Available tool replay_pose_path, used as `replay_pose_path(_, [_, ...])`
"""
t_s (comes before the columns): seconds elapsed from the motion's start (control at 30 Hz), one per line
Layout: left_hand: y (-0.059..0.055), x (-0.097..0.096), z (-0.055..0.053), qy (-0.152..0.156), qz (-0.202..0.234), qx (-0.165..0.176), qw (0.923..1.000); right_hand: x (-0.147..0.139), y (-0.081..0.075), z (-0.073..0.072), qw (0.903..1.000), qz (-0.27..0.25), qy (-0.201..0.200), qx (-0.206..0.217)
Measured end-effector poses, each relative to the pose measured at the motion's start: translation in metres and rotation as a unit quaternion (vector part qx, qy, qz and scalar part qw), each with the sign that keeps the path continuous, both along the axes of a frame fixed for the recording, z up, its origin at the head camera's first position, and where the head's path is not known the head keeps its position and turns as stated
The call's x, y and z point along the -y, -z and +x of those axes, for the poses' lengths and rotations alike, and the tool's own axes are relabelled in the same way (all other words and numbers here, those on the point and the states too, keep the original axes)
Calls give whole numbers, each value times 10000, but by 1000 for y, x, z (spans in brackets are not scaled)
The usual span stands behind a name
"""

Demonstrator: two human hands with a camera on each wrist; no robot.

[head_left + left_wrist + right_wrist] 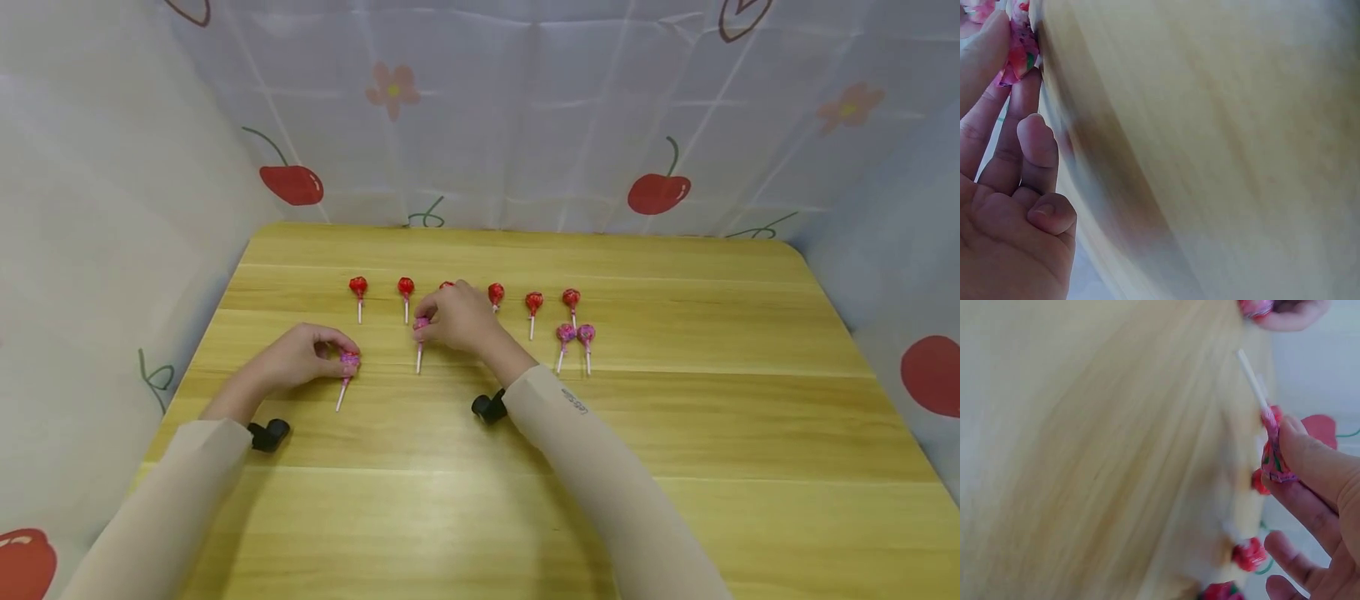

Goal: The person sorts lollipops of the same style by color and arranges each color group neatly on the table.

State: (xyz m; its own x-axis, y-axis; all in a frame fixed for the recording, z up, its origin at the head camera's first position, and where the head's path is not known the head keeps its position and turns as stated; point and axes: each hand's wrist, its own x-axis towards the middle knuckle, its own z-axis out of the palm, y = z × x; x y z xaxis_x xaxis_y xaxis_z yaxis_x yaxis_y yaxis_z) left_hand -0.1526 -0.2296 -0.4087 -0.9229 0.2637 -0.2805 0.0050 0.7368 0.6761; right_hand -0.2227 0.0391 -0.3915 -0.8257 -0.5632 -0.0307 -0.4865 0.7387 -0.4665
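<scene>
My left hand (303, 357) pinches a pink lollipop (349, 360) by its wrapped head, and the white stick points down toward me. In the left wrist view the same wrapper (1021, 56) shows between thumb and fingers. Further right, my right hand (461, 318) holds another pink lollipop (421, 324) between thumb and fingertips. The right wrist view shows that lollipop's head (1275, 459), its stick (1250, 378) sticking out past the thumb. Behind this hand, a red lollipop (447, 285) is mostly covered by it.
A row of red lollipops (358, 287) runs across the back half of the wooden table (480, 517). Two pink lollipops (587, 333) lie side by side right of my right hand, just below the rightmost red lollipop (572, 298). A printed curtain (510, 125) hangs behind the table.
</scene>
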Motion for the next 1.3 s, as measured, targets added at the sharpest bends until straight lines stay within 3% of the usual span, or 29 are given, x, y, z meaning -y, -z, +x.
replay_pose_path(0.17, [0,-1,1,21,-106,-96,9999,5,-7,13,9977,-436,-175,488])
replay_pose_path(0.33, [1,-2,1,2,-78,-92,9999,12,-3,26,9945,-720,-405,643])
replay_pose_path(0.47, [2,-2,1,-29,-105,-96,9999,16,4,33,9945,-736,-446,592])
replay_pose_path(0.7, [1,-1,4,-37,-116,-54,9999,21,12,40,9974,-256,-660,109])
replay_pose_path(1.3, [-5,-6,8,-133,-353,-101,9992,22,17,40,9975,-133,-698,-11])
